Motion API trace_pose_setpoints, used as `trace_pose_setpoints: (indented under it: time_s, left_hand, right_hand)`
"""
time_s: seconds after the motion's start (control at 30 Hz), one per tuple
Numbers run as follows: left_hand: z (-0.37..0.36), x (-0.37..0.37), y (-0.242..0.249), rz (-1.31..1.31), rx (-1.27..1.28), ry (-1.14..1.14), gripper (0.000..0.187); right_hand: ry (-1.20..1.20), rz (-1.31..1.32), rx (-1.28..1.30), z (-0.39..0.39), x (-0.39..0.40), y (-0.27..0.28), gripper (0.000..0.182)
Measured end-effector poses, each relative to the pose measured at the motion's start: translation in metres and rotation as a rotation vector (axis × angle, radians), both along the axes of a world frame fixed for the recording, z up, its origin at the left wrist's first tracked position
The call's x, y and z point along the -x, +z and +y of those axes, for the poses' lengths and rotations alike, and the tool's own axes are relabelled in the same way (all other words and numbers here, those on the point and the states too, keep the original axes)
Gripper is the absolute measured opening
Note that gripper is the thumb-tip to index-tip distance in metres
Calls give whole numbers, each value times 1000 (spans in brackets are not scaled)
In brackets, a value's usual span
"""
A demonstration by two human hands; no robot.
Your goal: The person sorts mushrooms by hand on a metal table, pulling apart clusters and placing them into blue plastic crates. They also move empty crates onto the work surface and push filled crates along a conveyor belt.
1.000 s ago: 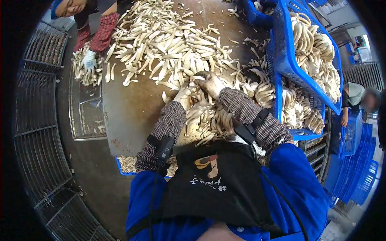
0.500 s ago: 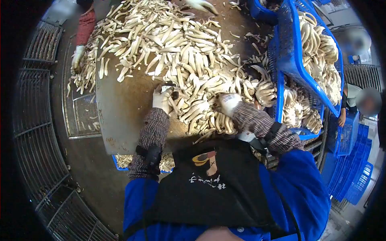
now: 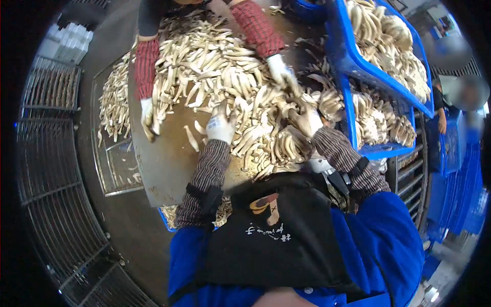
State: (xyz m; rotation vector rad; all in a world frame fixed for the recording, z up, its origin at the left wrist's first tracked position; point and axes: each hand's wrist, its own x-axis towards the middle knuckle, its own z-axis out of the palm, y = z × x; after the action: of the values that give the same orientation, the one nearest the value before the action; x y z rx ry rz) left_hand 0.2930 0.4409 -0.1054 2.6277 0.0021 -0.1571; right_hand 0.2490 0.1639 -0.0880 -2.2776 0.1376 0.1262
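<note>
King oyster mushrooms point(image 3: 245, 89) lie in a wide heap on the metal table point(image 3: 158, 163). My left hand point(image 3: 221, 127), in a white glove with darkened fingertips, is at the heap's near left edge. Its fingers are curled together; what they hold is hidden. Over on the right, my right hand point(image 3: 309, 122), also gloved, has its fingers bent around mushrooms beside a clump point(image 3: 330, 104). More mushrooms point(image 3: 289, 146) lie bunched just below that hand.
Blue baskets point(image 3: 353, 123) full of mushrooms stand at the right. Across the table, a co-worker's gloved hands point(image 3: 283, 74) reach into the heap. A metal rack point(image 3: 48, 148) lines the left; another person point(image 3: 442, 120) is at the far right.
My left hand has moved slightly right; the dark object seen in it before no longer shows. My right hand has shifted right and up. The co-worker's arms now reach further over the heap.
</note>
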Motion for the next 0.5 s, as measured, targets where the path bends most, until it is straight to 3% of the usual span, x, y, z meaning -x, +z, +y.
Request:
trace_pose_setpoints:
  time_s: [0.07, 0.1, 0.13, 0.2, 0.27, 0.3, 0.33, 0.4, 0.47, 0.5]
  left_hand:
    - [-27, -23, -9, 149, -293, -158, 78]
    - [-35, -37, -45, 132, -331, -210, 78]
    - [-37, -50, -84, 115, -363, -269, 79]
    - [-46, -61, -82, 188, -191, -411, 70]
    - [-45, -50, -60, 57, 335, -166, 49]
    - [-35, -61, -55, 158, 502, -138, 40]
    - [-24, -71, -53, 265, 660, -98, 31]
    - [-15, -74, -38, 126, 951, -76, 24]
    - [16, -87, -37, 322, 817, 124, 21]
    - [32, -88, -58, 90, 1064, -93, 22]
  right_hand:
    - [-104, 96, -82, 12, 38, 73, 40]
    - [-208, 168, -331, 5, 65, 59, 32]
    - [-142, 18, -352, -11, 92, 28, 29]
    - [-224, 17, -241, -30, 158, 4, 26]
    - [-360, 338, -325, -47, 202, 23, 26]
    - [-452, 236, -334, -60, 236, -12, 24]
    - [-680, 332, -543, -78, 270, -48, 23]
    - [-954, 641, -766, -109, 296, -51, 25]
    - [-1406, 323, -1070, -182, 367, -188, 28]
    - [-1408, 204, -1344, -199, 359, -183, 31]
